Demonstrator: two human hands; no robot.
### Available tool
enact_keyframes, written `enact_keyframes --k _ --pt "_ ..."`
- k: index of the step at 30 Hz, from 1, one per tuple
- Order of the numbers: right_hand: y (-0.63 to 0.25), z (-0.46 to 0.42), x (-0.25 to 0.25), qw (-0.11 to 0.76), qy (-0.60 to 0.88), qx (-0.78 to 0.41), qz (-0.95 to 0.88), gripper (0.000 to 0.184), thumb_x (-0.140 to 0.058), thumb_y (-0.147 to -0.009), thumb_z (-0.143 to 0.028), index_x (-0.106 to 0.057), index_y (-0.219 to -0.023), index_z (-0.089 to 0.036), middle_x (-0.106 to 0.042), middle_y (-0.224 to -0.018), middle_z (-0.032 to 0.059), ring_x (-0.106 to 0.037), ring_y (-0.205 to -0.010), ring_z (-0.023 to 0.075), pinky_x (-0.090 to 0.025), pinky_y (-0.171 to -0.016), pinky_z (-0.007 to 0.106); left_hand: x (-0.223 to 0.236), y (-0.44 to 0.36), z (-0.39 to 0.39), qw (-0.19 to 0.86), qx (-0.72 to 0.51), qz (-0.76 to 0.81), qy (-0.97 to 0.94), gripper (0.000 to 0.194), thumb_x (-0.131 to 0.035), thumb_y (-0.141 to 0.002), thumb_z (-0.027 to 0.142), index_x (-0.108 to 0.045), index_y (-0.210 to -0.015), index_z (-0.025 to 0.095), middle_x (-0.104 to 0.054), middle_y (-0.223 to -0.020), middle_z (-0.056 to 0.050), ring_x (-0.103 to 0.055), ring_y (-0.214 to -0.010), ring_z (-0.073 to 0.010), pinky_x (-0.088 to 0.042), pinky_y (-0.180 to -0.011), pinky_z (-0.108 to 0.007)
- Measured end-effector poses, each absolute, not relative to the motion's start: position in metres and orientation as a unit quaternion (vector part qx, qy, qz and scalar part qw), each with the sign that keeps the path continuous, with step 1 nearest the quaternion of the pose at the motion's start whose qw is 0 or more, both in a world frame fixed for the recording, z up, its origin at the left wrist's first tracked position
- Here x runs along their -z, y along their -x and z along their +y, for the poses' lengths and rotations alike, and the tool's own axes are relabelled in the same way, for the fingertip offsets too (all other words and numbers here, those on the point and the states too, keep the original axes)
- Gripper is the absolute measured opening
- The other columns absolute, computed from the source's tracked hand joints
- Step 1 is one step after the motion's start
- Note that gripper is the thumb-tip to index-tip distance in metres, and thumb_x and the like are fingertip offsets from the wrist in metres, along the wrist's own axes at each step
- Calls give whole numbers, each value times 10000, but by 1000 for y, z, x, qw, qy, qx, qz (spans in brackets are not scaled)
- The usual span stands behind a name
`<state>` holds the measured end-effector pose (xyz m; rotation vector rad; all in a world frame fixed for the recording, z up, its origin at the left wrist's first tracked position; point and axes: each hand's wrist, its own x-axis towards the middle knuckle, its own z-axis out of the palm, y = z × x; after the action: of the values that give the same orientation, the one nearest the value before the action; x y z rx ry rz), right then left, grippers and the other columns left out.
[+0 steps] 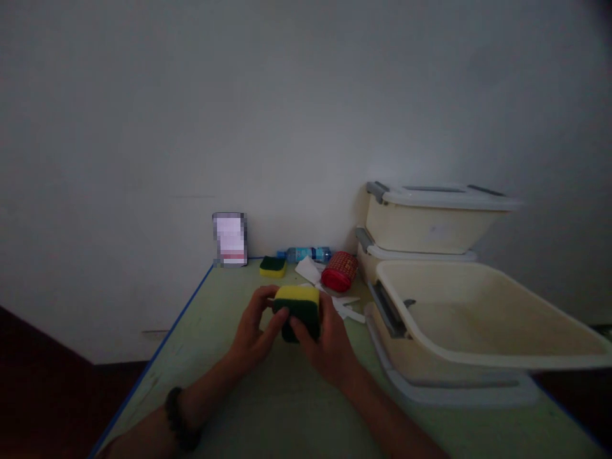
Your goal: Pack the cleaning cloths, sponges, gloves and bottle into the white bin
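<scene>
At centre frame, our left hand (253, 328) and right hand (335, 338), fingers curled, grip a scouring sponge (302, 315) by its sides; it should be light, squashy and unbreakable, best pinched there. Beyond lies another sponge (272, 267).

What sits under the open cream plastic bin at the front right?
A white plastic lid-like piece juts out from beneath the bin, along its near and left sides. The bin covers the rest, so anything under its middle is hidden.
</scene>
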<state>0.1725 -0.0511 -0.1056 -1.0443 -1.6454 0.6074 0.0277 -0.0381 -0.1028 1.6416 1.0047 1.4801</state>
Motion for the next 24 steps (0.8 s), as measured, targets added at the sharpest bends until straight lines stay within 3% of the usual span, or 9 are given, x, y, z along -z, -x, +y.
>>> enact_keyframes --k 5,9,15,17,21,24 --pt "-179 -65 62 522 420 -166 -724 578 -518 -798 -285 -243 -1300 -205 -452 -1252 141 -485 -1107 256 -431 -885 425 75 -31 -38 323 -601 396 -615 165 -470 -817 320 -585 -876 217 -568 -841 -28 -518 -804 -187 -413 -736 -285" --pt "-209 -77 11 542 454 -100 -700 600 -533 -792 -325 -252 -1317 -247 -453 -1256 128 -520 -1059 278 -454 -842 455 48 -54 -25 393 -566 402 -603 225 -445 -818 365 -588 -824 192 -559 -756 -21 -513 -678 -163 -434 -648 -279" --pt "-275 -78 -27 542 528 -103 -646 591 -577 -753 -374 -324 -1271 -241 -579 -1045 97 -602 -863 243 -511 -725 429 24 -131 -13 528 -387 413 -633 491 -517 -732 499 -479 -1090 165 -572 -1050 -131 -589 -803 -242 -460 -450 -257" --pt "-293 -77 -29 557 530 -120 -628 583 -589 -738 -390 -344 -1246 -243 -591 -1008 87 -615 -786 224 -532 -657 403 25 -156 -12 551 -366 422 -619 565 -603 -667 460 -446 -1137 189 -582 -1070 -137 -609 -772 -252 -445 -398 -241" --pt "-318 -83 -31 570 537 -150 -604 563 -610 -716 -397 -376 -1204 -238 -606 -974 78 -624 -726 203 -553 -584 357 32 -183 -7 591 -368 403 -594 332 -636 -603 225 -554 -915 143 -661 -772 -80 -610 -564 -187 -447 -411 -236" --pt "-327 -93 -37 578 536 -158 -595 547 -616 -711 -390 -392 -1189 -248 -610 -976 77 -627 -722 201 -562 -542 335 26 -174 -7 590 -391 385 -592 187 -559 -600 140 -575 -787 142 -653 -684 -40 -606 -565 -159 -464 -474 -231"
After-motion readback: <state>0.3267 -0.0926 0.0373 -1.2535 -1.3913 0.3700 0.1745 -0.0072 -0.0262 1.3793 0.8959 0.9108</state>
